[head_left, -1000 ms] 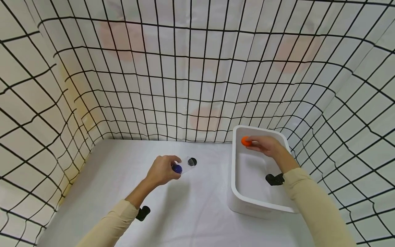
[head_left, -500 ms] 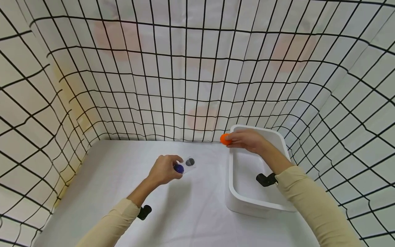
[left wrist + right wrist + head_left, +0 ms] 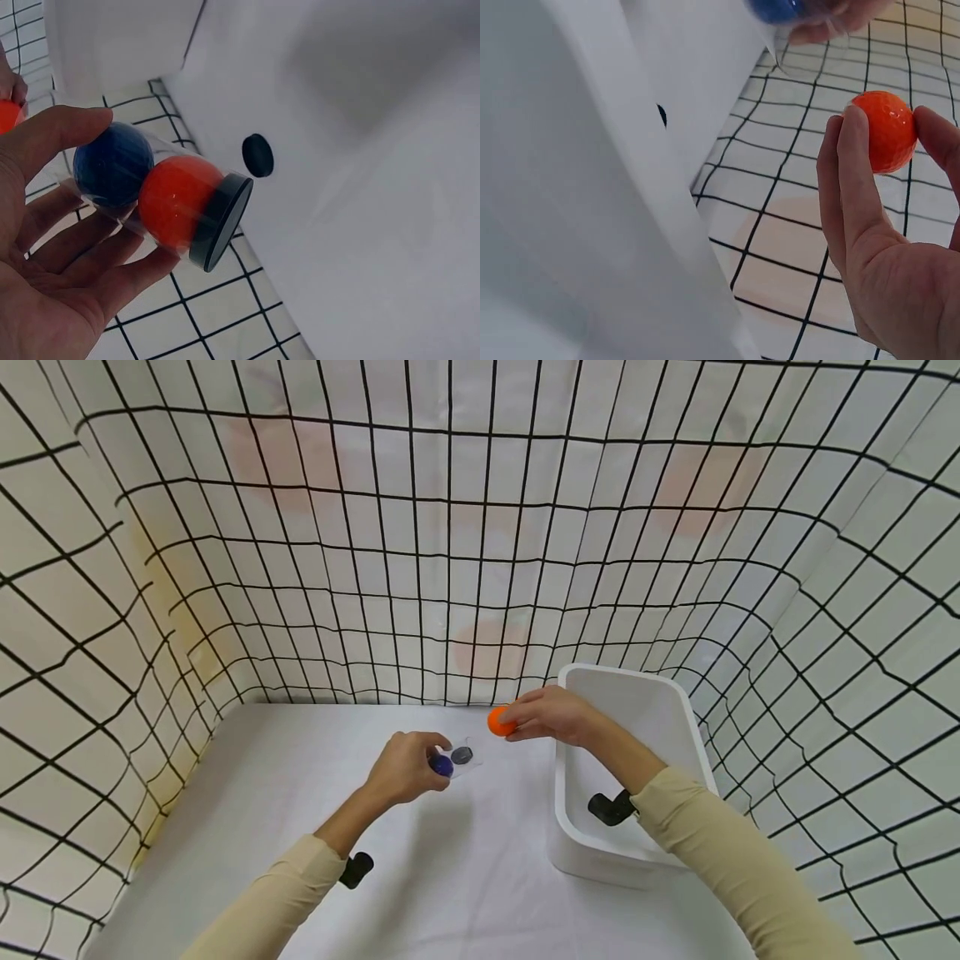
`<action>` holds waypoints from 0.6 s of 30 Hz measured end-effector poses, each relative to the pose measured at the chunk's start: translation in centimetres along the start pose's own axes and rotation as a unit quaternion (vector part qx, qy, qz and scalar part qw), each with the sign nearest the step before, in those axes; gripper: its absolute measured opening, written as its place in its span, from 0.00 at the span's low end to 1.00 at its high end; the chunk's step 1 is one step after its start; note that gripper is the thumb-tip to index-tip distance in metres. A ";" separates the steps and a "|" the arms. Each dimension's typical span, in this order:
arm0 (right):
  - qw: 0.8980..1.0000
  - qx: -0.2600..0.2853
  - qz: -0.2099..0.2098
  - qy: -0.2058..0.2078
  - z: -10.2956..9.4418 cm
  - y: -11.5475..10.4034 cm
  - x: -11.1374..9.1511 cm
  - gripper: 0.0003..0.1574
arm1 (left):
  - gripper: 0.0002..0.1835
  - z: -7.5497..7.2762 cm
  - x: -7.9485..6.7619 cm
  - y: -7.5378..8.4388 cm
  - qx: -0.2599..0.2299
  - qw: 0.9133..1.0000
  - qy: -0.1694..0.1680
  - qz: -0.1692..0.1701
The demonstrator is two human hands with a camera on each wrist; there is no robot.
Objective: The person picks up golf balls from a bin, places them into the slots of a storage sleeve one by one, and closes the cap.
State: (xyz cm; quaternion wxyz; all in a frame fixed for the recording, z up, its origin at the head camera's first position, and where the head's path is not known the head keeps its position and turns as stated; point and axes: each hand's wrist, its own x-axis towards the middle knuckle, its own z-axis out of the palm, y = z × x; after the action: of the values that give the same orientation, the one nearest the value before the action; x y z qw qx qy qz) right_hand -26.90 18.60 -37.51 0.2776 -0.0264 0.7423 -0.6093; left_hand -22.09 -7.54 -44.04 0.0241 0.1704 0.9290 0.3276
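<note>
My left hand point(image 3: 408, 767) grips a clear plastic tube point(image 3: 166, 196) with a dark cap point(image 3: 222, 223) on its lower end. Inside the tube, an orange ball point(image 3: 180, 201) lies against the cap and a blue ball point(image 3: 112, 163) sits above it. My right hand point(image 3: 555, 714) pinches an orange golf ball point(image 3: 885, 132) between fingertips and thumb, a short way right of the tube's open end. A loose black lid point(image 3: 258, 155) lies on the white table; in the head view it shows through the clear tube.
A white bin point(image 3: 561, 777) stands on the right of the table point(image 3: 495, 877), under my right forearm. Black wire mesh point(image 3: 450, 560) walls the back and both sides.
My right hand has carried the orange golf ball left, out from over the bin, close to the tube. My left hand has barely moved, still holding the tube.
</note>
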 end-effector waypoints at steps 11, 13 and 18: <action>0.999 -0.040 0.029 -0.006 2.1 1.2 1.0 0.21 | 0.22 0.0 0.3 0.5 0.008 1.000 -0.003 -0.008; 0.998 -0.047 0.031 -0.007 2.3 1.5 1.0 0.21 | 0.22 0.0 0.4 0.5 0.008 1.000 -0.003 -0.008; 0.998 -0.053 0.028 -0.013 2.9 1.7 1.0 0.22 | 0.21 0.1 0.4 0.7 0.004 1.000 -0.005 -0.005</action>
State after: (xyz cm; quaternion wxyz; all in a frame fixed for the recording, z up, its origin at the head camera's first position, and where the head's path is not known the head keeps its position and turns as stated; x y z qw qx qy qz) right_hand -25.93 16.04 -39.75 0.3023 -0.0282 0.7701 -0.5610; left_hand -22.28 -6.84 -43.66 0.0301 0.1676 0.9311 0.3225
